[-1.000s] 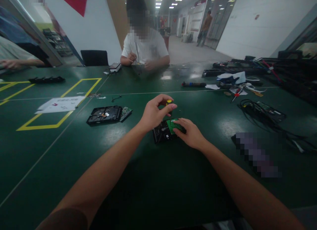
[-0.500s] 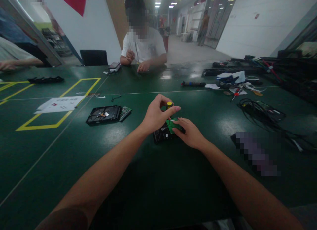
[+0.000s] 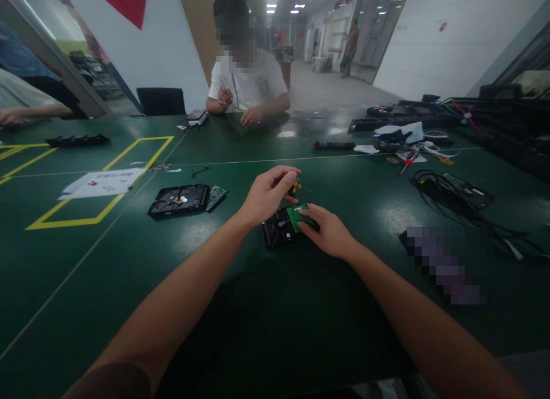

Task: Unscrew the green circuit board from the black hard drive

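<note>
In the head view, my left hand is closed around a short screwdriver with a yellow and black handle, just above and beyond a black hard drive. My fingers hide most of the tool, and its tip cannot be made out. The drive lies on the green table, a green circuit board on its right part. Fingers of my right hand grip the board and the drive's right side, covering that edge.
Left of my hands lie another hard drive and a loose circuit board. Paper sits by yellow tape. To the right are cables, a red-handled screwdriver and a blurred-out object. A person sits opposite.
My left hand has turned, its thumb drawn in and the screwdriver handle now tilted and more covered. My right hand stays on the board and drive.
</note>
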`<state>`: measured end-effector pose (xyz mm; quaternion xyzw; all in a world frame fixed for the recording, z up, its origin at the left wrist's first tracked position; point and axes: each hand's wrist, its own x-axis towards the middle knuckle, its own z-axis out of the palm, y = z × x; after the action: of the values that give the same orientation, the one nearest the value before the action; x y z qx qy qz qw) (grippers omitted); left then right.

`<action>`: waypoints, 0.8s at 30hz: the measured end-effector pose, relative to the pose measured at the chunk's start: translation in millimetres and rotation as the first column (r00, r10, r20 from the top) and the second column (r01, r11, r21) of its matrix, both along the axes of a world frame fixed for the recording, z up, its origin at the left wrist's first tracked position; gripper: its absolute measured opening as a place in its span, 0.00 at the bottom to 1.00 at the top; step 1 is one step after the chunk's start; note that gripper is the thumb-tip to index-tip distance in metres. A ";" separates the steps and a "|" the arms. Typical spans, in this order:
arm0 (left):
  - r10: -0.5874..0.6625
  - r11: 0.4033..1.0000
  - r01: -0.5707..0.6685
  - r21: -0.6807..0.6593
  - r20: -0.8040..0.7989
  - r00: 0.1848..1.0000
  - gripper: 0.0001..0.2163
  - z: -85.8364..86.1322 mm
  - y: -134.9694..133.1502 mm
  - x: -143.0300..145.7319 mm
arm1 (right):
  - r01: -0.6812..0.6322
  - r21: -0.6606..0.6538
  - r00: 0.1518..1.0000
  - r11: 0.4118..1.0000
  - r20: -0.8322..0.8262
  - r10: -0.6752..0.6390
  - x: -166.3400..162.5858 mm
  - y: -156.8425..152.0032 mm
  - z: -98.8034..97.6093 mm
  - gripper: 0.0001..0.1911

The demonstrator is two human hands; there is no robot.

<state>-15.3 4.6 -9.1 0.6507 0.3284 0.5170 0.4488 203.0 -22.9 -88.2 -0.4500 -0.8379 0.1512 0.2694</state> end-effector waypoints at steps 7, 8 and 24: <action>0.182 0.981 -0.179 0.082 -0.031 0.983 0.18 -4.2 -4.1 4.0 | -0.013 0.003 1.000 1.000 -0.025 0.013 0.6 -1.0 0.6 0.20; 0.189 0.980 -0.186 0.067 -0.028 0.982 0.19 -5.1 -4.6 5.3 | -0.013 0.003 1.000 1.000 -0.019 0.014 0.3 -1.2 1.5 0.20; 0.026 0.998 -0.022 0.066 -0.066 0.997 0.13 0.3 -1.6 -2.2 | -0.003 0.003 1.000 1.000 -0.019 0.003 -1.1 -1.2 1.6 0.20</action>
<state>-17.5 3.0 -8.8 0.6779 0.3340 0.5108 0.4098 201.8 -24.2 -86.7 -0.4469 -0.8362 0.1546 0.2776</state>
